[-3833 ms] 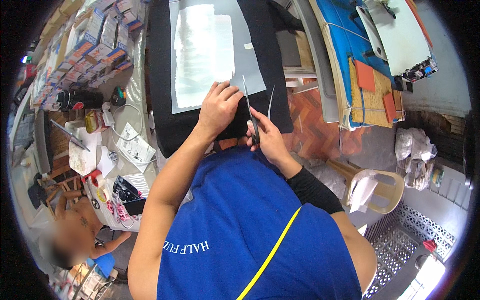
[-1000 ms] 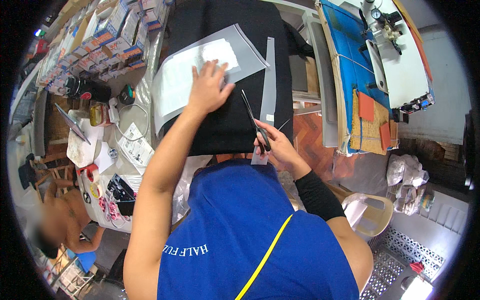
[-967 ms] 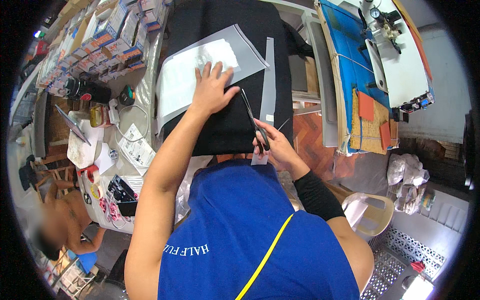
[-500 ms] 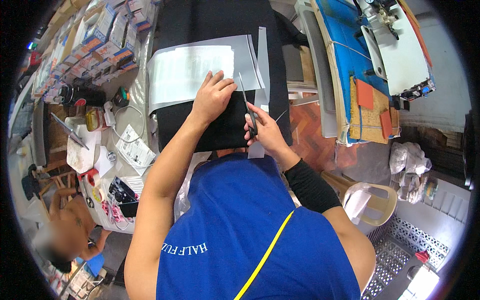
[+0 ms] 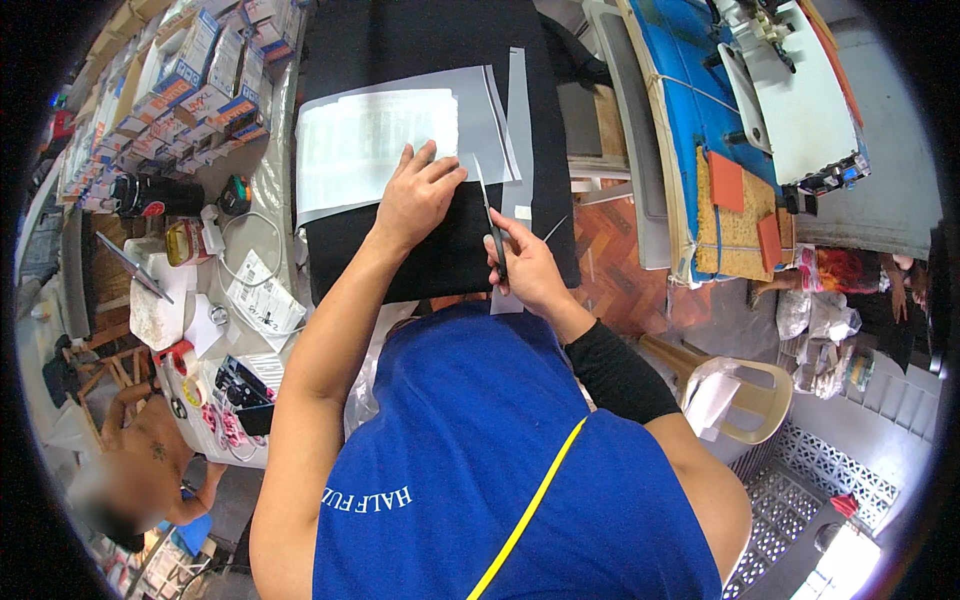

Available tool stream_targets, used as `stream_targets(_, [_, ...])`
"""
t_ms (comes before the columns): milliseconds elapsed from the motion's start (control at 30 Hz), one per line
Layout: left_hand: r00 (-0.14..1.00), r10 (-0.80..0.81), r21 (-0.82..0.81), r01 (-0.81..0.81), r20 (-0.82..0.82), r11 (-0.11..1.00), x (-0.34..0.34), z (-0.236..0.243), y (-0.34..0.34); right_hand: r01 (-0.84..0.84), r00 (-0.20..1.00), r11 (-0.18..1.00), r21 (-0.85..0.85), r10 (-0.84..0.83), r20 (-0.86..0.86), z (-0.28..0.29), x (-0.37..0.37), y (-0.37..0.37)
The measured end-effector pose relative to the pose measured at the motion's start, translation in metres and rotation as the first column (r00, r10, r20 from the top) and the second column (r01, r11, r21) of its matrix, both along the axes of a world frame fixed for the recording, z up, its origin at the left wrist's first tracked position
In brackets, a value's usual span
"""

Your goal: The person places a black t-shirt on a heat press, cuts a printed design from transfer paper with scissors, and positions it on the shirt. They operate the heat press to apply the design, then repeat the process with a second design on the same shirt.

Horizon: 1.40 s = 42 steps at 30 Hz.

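My left hand (image 5: 418, 195) lies with spread fingers on the lower right part of a pale rectangular panel (image 5: 380, 125). That panel rests on a larger translucent grey sheet (image 5: 480, 110) over a black-covered table (image 5: 400, 30). A pair of dark-handled scissors (image 5: 486, 205) is in my right hand (image 5: 528, 262), its fingers wrapped round the handles. The blades point away from me, along the sheet's lower right area, just right of my left hand. Whether they touch the sheet is hard to tell. A long narrow grey strip (image 5: 516, 115) lies right of the sheet.
Stacked cartons (image 5: 190, 85), a black cylinder (image 5: 155, 195) and a tablet (image 5: 135, 265) crowd the left table. A blue-covered slab (image 5: 665, 60) with cork board stands right. Behind my right arm is a beige plastic chair (image 5: 765, 405). One co-worker sits lower left; another shows far right.
My hands and the scissors keep nearly the same places over the sheet, while the whole view shifts slightly left. A person in red clothing has come into view at the far right.
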<state>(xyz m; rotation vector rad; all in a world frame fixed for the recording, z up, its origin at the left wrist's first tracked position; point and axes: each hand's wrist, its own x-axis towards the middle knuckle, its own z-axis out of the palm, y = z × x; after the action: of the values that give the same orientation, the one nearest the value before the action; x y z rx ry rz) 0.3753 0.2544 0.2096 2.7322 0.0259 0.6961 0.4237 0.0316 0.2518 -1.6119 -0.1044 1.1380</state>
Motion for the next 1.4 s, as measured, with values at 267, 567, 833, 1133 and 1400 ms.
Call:
stream_targets(267, [0.995, -0.055, -0.043, 0.059, 0.084, 0.997, -0.004, 0.011, -0.005, 0.071, 0.996, 0.997, 0.036, -0.073, 0.053, 0.007, 0.019, 0.023])
stream_targets(567, [0.991, -0.067, -0.080, 0.077, 0.117, 0.994, -0.010, 0.021, -0.010, 0.085, 0.995, 0.996, 0.039, -0.087, 0.048, 0.006, 0.028, 0.033])
stream_targets(833, [0.985, -0.080, -0.084, 0.094, 0.153, 0.992, -0.022, 0.029, -0.020, 0.129, 0.992, 0.990, 0.058, -0.130, -0.001, 0.009, 0.051, 0.055])
stream_targets(1133, [0.987, 0.058, -0.131, -0.078, -0.151, 0.988, -0.044, 0.026, -0.022, 0.095, 0.992, 0.993, 0.065, -0.100, 0.078, -0.001, 0.064, 0.066])
stream_targets(1400, [0.809, 0.414, 0.094, -0.415, -0.416, 0.905, 0.023, 0.008, 0.057, 0.064, 0.998, 0.969, 0.239, -0.055, -0.043, 0.024, 0.034, 0.023])
